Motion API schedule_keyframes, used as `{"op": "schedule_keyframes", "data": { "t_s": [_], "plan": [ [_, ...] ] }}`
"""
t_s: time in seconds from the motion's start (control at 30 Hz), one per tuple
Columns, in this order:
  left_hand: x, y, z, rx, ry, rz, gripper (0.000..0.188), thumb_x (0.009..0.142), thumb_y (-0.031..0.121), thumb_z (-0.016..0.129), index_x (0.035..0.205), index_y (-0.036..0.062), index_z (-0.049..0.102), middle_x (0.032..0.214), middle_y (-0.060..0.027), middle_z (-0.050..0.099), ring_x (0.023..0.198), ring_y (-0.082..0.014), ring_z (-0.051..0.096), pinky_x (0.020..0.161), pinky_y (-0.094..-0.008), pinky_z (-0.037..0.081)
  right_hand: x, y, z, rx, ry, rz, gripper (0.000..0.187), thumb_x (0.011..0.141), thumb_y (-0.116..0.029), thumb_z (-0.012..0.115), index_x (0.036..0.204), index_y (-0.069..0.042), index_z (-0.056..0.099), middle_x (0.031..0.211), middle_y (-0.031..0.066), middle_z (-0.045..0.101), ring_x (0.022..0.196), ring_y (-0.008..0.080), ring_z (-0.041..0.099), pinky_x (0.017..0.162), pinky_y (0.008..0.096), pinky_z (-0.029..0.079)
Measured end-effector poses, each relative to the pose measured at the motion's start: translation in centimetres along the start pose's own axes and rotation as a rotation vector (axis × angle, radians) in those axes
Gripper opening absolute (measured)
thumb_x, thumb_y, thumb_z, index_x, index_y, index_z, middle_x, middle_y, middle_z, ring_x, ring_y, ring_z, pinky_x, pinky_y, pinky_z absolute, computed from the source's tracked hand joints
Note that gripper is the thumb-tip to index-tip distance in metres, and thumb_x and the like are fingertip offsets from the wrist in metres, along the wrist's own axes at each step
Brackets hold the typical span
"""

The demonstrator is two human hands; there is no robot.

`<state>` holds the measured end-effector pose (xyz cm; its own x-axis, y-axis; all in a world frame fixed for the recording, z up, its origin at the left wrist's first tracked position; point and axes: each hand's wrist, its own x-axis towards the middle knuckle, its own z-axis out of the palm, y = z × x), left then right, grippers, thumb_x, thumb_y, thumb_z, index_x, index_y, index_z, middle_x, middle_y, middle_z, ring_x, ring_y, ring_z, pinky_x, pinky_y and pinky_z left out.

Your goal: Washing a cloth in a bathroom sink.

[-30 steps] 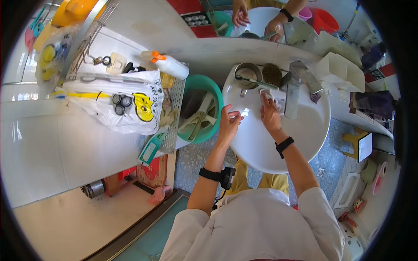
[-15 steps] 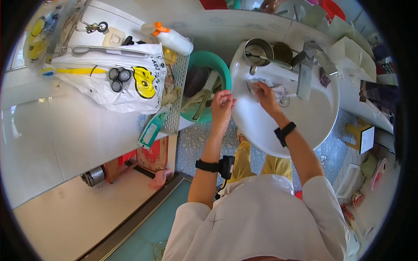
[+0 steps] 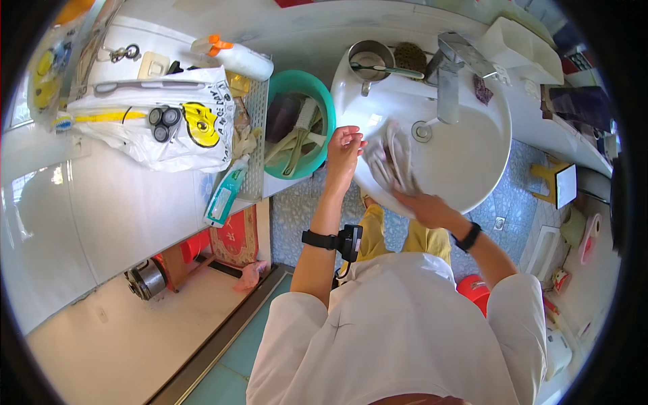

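Note:
A light grey-pink cloth (image 3: 393,160), slightly smeared by motion, hangs over the near left side of the white washbasin (image 3: 466,182). My right hand (image 3: 432,210) is closed on the cloth's lower end, at the basin's front rim. My left hand (image 3: 345,156) is raised by the basin's left rim, next to the green tub (image 3: 331,111). Its fingers are loosely bent and apart, and nothing shows in them. Brushes (image 3: 297,145) and a dark item lie in the tub. A metal faucet (image 3: 448,94) reaches over the basin, its spout near the drain (image 3: 422,131).
At the basin's back stand a metal cup (image 3: 370,54) with a toothbrush across it and a brown scrubber (image 3: 409,59). The left counter holds a white plastic bag (image 3: 182,145), a shaver (image 3: 164,121), a spray bottle (image 3: 246,62) and a green tube (image 3: 226,194). A yellow stool (image 3: 550,181) stands right.
My right hand has moved toward me to the basin's front rim, drawing the bunched cloth out lengthwise from near the drain. My left hand stays nearly in place. The view has shifted a little.

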<state>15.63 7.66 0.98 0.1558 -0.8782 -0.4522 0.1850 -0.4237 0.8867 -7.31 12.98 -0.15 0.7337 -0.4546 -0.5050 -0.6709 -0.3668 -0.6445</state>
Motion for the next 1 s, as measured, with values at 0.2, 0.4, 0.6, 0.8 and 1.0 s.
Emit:
{"op": "schedule_keyframes", "data": {
  "t_s": [0.2,0.4,0.6,0.8,1.0],
  "plan": [
    [-0.3,1.1,1.9,0.061,-0.072,-0.002,0.019,0.083,0.013,0.049,0.1,0.0042,0.047,0.091,-0.0061,0.056,0.081,-0.0138,0.056,0.068,-0.0241,0.041,-5.5,10.6,-1.1,-0.48,0.192,0.468,0.03,0.073,-0.014,0.048,0.102,-0.019,0.052,0.082,0.0092,0.059,0.078,0.0262,0.058,0.064,0.0416,0.043],
    [-1.5,0.3,0.2,0.066,0.015,-0.033,0.017,0.083,0.013,0.048,0.099,0.0048,0.048,0.091,-0.006,0.056,0.081,-0.0136,0.056,0.068,-0.0241,0.041,-0.7,8.9,-8.3,-0.421,0.35,0.517,0.028,0.071,-0.018,0.053,0.097,-0.009,0.051,0.086,0.0123,0.057,0.083,0.0288,0.057,0.068,0.0406,0.045],
    [-2.3,-0.6,-0.5,0.0,0.033,-0.009,0.017,0.084,0.012,0.047,0.099,0.0048,0.049,0.091,-0.0054,0.056,0.081,-0.0129,0.056,0.068,-0.024,0.041,0.8,7.3,-4.4,-0.663,0.557,0.267,0.033,0.067,-0.018,0.058,0.099,-0.011,0.05,0.096,0.0177,0.052,0.098,0.0306,0.049,0.077,0.0416,0.042],
    [-3.1,-0.7,-1.4,-0.048,0.078,-0.014,0.016,0.083,0.011,0.047,0.098,0.0048,0.049,0.091,-0.0051,0.055,0.079,-0.0124,0.055,0.068,-0.0232,0.041,4.1,11.5,-5.5,0.066,0.428,0.031,0.014,0.069,-0.012,0.054,0.083,-0.008,0.052,0.084,0.0129,0.053,0.082,0.0298,0.05,0.07,0.0369,0.042],
    [-3.7,-0.6,-2.4,-0.037,0.11,-0.014,0.016,0.082,0.011,0.048,0.097,0.0045,0.049,0.089,-0.0054,0.055,0.078,-0.0129,0.055,0.067,-0.0237,0.042,7.7,10.9,-9.0,0.411,0.717,0.036,0.007,0.077,-0.011,0.047,0.073,-0.005,0.045,0.065,0.0032,0.043,0.059,0.0153,0.037,0.058,0.0271,0.036]
  ]
}}
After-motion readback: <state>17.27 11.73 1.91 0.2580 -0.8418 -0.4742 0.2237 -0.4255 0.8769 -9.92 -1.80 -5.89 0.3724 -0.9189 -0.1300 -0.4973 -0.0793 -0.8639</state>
